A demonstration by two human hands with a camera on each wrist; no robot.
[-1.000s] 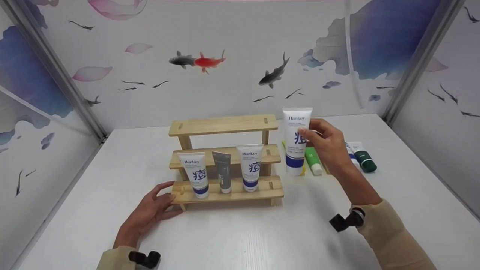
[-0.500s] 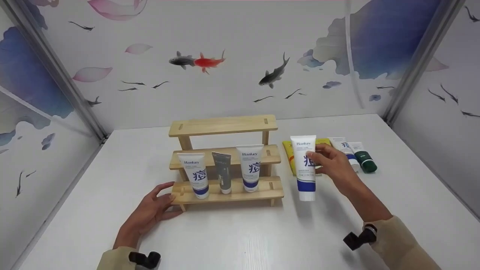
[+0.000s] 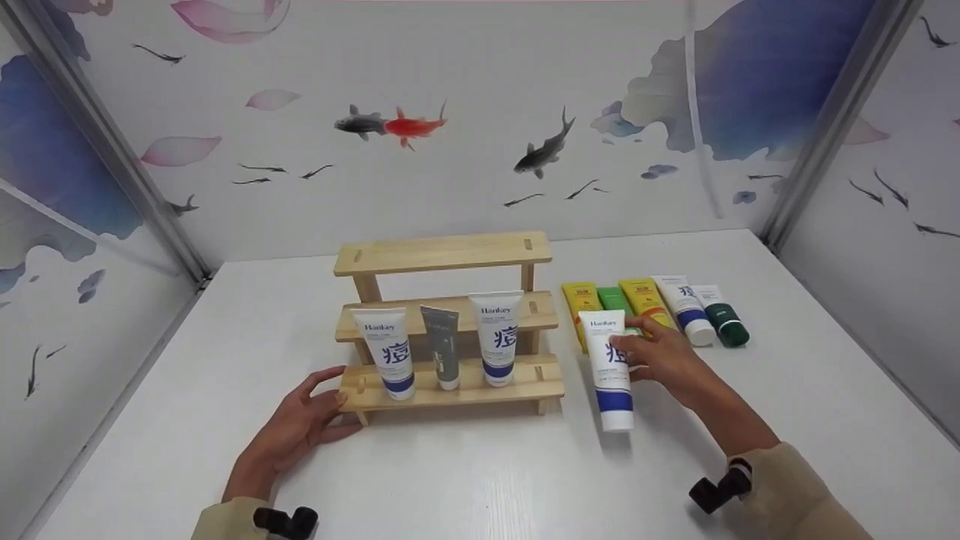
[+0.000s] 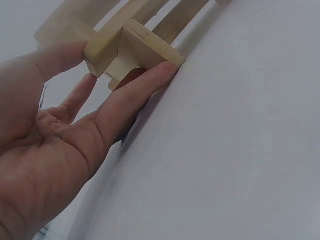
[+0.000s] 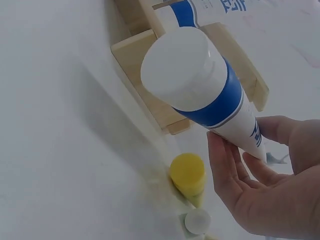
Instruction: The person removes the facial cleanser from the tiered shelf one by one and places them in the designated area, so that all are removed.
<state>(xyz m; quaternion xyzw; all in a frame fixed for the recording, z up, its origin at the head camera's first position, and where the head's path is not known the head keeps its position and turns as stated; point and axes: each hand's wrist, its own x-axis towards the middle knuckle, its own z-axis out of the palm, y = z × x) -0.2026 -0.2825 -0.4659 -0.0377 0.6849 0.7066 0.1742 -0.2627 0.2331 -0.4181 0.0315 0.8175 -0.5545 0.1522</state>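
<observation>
My right hand (image 3: pixel 664 354) pinches a white squeeze tube (image 3: pixel 606 367) with a blue band, thumb on its front and fingers behind. The tube is above the table, right of a three-tier wooden display rack (image 3: pixel 450 394), its cap end pointing down and toward me. In the right wrist view, its white cap (image 5: pixel 175 62) is close to the camera. My left hand (image 3: pixel 296 420) holds the left end of the rack's lowest shelf; in the left wrist view, thumb and fingers (image 4: pixel 135 95) touch the wooden end (image 4: pixel 150 42). Two white-and-blue tubes (image 3: pixel 390 360) and a grey tube (image 3: pixel 442 349) stand on that shelf.
Right of the rack, several tubes lie in a row: yellow ones (image 3: pixel 646 300), a green one (image 3: pixel 613 298), a white-and-blue one (image 3: pixel 684 307) and a white-and-dark-green one (image 3: pixel 721 319). Printed wall panels (image 3: pixel 450 195) enclose the white table (image 3: pixel 450 480) at the back and sides.
My right hand has brought the tube down and nearer to me, tilting its cap end forward, so the lying tubes behind show more. My left hand has stayed on the rack.
</observation>
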